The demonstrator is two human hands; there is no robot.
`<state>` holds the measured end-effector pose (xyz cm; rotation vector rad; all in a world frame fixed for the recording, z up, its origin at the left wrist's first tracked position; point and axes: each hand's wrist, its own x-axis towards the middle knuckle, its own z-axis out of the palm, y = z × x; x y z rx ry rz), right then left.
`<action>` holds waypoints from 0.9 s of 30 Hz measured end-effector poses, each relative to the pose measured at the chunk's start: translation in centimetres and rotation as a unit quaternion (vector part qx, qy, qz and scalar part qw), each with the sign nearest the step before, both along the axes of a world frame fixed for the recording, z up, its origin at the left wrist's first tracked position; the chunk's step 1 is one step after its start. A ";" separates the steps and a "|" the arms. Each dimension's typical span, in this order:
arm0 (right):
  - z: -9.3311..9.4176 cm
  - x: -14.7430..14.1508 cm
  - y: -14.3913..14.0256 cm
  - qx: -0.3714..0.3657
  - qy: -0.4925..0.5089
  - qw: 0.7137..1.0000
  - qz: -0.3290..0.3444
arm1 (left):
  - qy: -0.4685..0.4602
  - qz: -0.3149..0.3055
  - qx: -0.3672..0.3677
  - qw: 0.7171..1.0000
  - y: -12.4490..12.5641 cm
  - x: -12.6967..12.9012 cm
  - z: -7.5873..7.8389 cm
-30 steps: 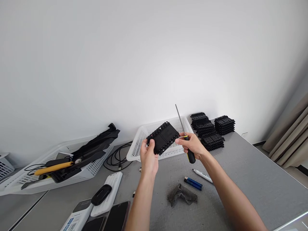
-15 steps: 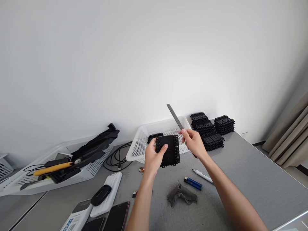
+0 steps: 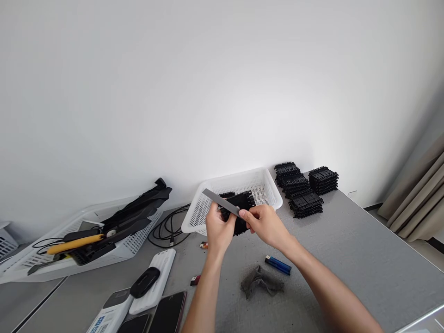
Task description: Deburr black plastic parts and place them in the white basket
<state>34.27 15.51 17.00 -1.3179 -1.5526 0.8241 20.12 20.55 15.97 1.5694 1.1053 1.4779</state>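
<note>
My left hand (image 3: 215, 231) grips a flat black plastic part (image 3: 242, 203) with toothed edges, held upright over the grey table (image 3: 364, 259) in front of a white mesh basket (image 3: 267, 185). My right hand (image 3: 265, 225) holds a flat grey metal file (image 3: 219, 201), whose blade lies across the upper left edge of the part and points left. The file's handle is hidden inside my right hand. Another black part lies in the basket behind.
Stacks of black parts (image 3: 305, 187) stand at the back right. A blue lighter (image 3: 278, 264) and grey cloth (image 3: 261, 281) lie near my arms. Left are black cables (image 3: 169, 226), a white power bank (image 3: 154, 282), phones (image 3: 169, 314) and a white basket of tools (image 3: 86, 240).
My right hand swung the file from pointing up to lying leftward across the part. My left hand turned the part and lowered it. The white marker on the table is now hidden by my right arm.
</note>
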 end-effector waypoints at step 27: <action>-0.4 0.7 0.6 0.031 -0.033 0.997 -0.056 | 0.048 0.041 0.022 0.998 0.0 -0.4 0.0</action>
